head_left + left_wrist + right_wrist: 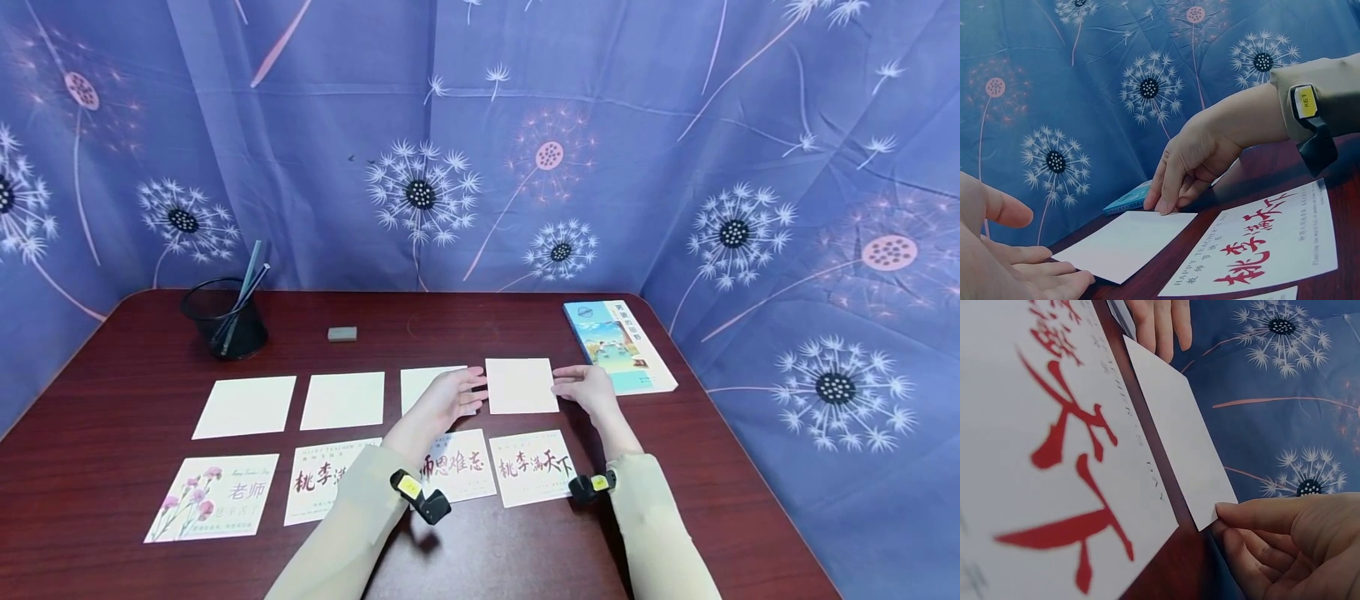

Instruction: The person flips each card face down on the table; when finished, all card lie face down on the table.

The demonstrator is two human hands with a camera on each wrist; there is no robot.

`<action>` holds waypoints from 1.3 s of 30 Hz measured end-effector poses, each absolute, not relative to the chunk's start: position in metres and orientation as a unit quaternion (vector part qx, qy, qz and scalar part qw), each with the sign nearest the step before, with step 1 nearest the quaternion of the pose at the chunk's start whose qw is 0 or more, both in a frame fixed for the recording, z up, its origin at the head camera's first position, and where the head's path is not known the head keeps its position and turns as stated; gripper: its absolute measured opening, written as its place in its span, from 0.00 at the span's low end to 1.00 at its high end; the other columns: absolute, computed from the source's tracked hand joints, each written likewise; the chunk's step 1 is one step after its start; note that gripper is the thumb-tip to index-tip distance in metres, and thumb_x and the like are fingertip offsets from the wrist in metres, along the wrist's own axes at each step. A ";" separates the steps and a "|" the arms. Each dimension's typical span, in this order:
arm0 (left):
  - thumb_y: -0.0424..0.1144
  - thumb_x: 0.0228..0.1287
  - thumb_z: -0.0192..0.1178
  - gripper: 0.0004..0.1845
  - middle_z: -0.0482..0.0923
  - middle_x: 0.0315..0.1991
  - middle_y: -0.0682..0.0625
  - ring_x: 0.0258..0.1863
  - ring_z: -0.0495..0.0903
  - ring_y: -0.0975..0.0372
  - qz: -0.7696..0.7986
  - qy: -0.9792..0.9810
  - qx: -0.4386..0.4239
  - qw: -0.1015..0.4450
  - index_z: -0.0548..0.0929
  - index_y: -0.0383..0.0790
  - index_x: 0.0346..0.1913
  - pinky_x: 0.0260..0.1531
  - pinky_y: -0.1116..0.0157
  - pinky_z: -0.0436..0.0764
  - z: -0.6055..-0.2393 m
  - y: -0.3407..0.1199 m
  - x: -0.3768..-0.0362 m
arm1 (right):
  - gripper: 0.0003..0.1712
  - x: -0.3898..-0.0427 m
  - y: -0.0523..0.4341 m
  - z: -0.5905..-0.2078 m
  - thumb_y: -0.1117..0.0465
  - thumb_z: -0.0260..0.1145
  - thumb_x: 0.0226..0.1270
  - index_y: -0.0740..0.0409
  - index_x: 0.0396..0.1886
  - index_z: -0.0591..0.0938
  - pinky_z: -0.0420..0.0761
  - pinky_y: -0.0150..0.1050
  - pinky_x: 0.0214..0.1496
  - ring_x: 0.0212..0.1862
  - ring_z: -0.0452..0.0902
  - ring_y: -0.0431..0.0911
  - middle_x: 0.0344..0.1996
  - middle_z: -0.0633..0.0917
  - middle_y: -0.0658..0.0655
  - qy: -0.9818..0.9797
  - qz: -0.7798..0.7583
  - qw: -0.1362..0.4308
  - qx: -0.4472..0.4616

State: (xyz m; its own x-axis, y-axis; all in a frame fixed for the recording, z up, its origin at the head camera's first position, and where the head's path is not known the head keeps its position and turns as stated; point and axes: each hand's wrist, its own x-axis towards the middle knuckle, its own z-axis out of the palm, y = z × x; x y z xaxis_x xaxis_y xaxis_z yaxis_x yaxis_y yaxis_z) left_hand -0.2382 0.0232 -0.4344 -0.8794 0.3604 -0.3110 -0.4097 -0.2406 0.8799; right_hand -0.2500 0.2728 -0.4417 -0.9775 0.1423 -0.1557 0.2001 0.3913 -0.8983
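Observation:
A blank cream card [521, 385] lies flat on the dark wooden table [112, 400], last on the right in a row of several blank cards. My left hand [457, 392] touches its left edge with straight fingers. My right hand [577, 385] touches its right edge with its fingertips. In the left wrist view the right hand [1188, 162] points down onto the far edge of the card [1125, 240]. The right wrist view shows a fingertip [1235, 509] against a corner of the card [1179, 431]. In front lies a printed card with red characters [534, 467].
Three other blank cards [245, 406] extend left, one partly under my left hand. Below them runs a row of printed cards [213, 497]. A book [618, 346] lies at the right, a black mesh pen holder [225, 321] at the back left, and a grey eraser [342, 334] beside it.

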 end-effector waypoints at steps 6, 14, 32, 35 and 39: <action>0.32 0.70 0.42 0.27 0.62 0.70 0.29 0.69 0.64 0.39 0.781 0.574 -0.018 0.246 0.61 0.26 0.71 0.70 0.48 0.64 -0.434 0.023 -0.238 | 0.19 -0.251 0.272 -0.445 0.73 0.69 0.58 0.74 0.50 0.82 0.81 0.25 0.34 0.29 0.80 0.32 0.36 0.89 0.61 0.838 -0.534 0.021 0.111; 0.32 0.71 0.40 0.28 0.62 0.69 0.28 0.71 0.62 0.41 0.774 0.582 -0.009 0.251 0.60 0.26 0.71 0.72 0.49 0.62 -0.433 0.024 -0.237 | 0.17 -0.250 0.269 -0.442 0.72 0.69 0.58 0.73 0.48 0.83 0.82 0.27 0.33 0.27 0.81 0.33 0.33 0.89 0.60 0.851 -0.511 0.017 0.121; 0.33 0.73 0.39 0.27 0.58 0.71 0.26 0.71 0.61 0.39 0.776 0.576 -0.004 0.259 0.59 0.25 0.72 0.72 0.49 0.61 -0.433 0.021 -0.235 | 0.17 -0.247 0.266 -0.441 0.72 0.69 0.57 0.72 0.47 0.84 0.84 0.30 0.37 0.29 0.82 0.35 0.36 0.89 0.63 0.856 -0.503 0.015 0.119; 0.34 0.74 0.38 0.27 0.58 0.70 0.26 0.71 0.61 0.39 0.777 0.574 -0.005 0.258 0.59 0.24 0.71 0.72 0.49 0.61 -0.433 0.021 -0.235 | 0.17 -0.247 0.267 -0.441 0.72 0.69 0.58 0.73 0.48 0.83 0.84 0.30 0.37 0.29 0.83 0.35 0.37 0.89 0.65 0.854 -0.507 0.016 0.115; 0.34 0.74 0.39 0.27 0.59 0.70 0.26 0.71 0.61 0.39 0.781 0.568 -0.009 0.258 0.59 0.24 0.71 0.72 0.49 0.61 -0.434 0.023 -0.235 | 0.17 -0.247 0.269 -0.442 0.72 0.69 0.58 0.73 0.49 0.83 0.84 0.30 0.37 0.30 0.83 0.35 0.37 0.89 0.64 0.851 -0.512 0.019 0.116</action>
State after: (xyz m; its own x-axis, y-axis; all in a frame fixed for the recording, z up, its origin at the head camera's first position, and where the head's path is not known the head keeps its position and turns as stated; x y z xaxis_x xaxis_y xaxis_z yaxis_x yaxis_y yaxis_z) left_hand -0.2354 0.0226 -0.4340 -0.8667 0.3935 -0.3065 -0.4129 -0.2213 0.8835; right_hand -0.2467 0.2687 -0.4424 -0.9725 0.1778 -0.1506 0.2164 0.4487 -0.8671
